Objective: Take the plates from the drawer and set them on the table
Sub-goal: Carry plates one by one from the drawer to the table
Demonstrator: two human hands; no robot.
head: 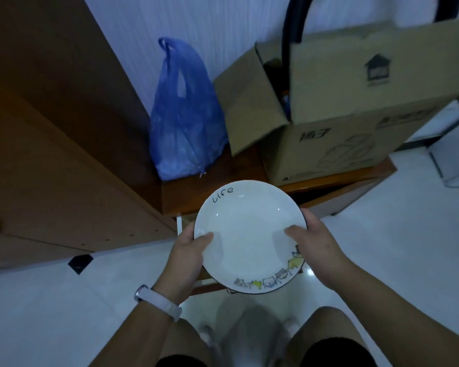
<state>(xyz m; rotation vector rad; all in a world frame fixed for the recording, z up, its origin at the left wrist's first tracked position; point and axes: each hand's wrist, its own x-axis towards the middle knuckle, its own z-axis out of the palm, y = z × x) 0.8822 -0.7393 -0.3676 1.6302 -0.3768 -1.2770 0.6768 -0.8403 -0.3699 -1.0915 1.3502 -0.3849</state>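
Count in view: one white plate (245, 235) showing, lettered "Life" with small cartoon figures along its near rim; two hands gripping it, left hand (190, 250) and right hand (316, 247); one blue plastic bag (184, 120) and one open cardboard box (337, 109) sitting on one wooden bench (217, 193); one white wristband (158, 300) showing.

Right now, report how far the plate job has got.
Done: one white plate is out and lifted. In hand: left hand and right hand each grip an opposite rim. Left: setting it on the wooden table, beside the blue bag and cardboard box. Any remaining plates aren't visible.
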